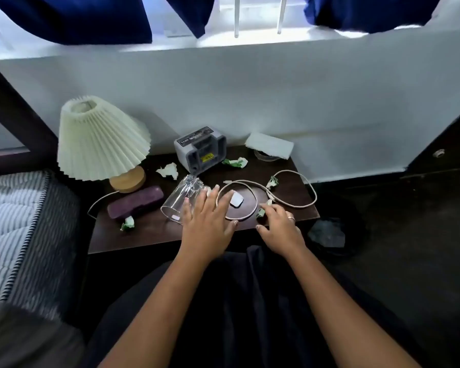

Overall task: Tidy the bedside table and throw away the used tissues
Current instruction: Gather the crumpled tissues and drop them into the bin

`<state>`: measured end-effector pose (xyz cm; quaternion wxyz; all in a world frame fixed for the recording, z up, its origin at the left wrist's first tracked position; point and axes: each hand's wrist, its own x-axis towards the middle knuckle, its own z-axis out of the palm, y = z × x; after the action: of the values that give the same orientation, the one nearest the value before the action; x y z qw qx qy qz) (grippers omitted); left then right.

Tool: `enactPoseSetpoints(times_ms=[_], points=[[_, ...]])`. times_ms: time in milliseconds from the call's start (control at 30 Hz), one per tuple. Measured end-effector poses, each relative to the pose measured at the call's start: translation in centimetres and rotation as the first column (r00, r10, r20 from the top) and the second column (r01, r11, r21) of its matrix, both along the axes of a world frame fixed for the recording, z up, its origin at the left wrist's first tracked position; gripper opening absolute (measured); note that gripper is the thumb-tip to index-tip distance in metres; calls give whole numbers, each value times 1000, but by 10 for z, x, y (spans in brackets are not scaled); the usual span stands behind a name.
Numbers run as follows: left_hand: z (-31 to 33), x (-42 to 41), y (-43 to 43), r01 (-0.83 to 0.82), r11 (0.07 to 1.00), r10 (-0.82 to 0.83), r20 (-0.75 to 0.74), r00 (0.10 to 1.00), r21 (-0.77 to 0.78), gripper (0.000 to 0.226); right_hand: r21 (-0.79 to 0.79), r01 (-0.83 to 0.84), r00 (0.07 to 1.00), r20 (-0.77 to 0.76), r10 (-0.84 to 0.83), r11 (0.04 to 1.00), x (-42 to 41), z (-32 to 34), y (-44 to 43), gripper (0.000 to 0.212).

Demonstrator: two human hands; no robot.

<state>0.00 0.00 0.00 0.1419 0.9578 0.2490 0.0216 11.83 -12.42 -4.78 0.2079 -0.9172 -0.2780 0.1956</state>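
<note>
Head view shows the bench (149, 235) with crumpled tissues scattered; one tissue (260, 213) lies at 3 o'clock from the cable (250, 187). It looks light and soft, so a gentle pinch anywhere should do. The right hand (279, 229) is palm down, fingers half-curled over it, not yet holding. The left hand (207, 221) is spread flat, touching the tipped glass (182, 199), which looks fragile.

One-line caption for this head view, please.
Both hands reach over a cluttered bedside table: left hand beside a tipped drinking glass, right hand at a crumpled tissue amid a looped charger cable.
</note>
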Motion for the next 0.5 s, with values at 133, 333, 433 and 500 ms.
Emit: enactPoseSetpoints(times_ms=[133,333,433,500], points=[[-26,19,10,7,999,-10,-92,996,-32,62,-22,88,996,24,-87,996,13,-19,6,57],[-67,50,19,5,996,-15,-112,994,-90,59,-67,82,983,173,-70,994,37,-40,30,56],[-85,63,25,12,996,-22,-106,994,-92,56,-100,50,970,242,-25,994,36,-53,38,48],[-96,72,30,12,996,-19,-82,996,-91,54,-59,46,952,305,-26,997,37,-61,43,34]])
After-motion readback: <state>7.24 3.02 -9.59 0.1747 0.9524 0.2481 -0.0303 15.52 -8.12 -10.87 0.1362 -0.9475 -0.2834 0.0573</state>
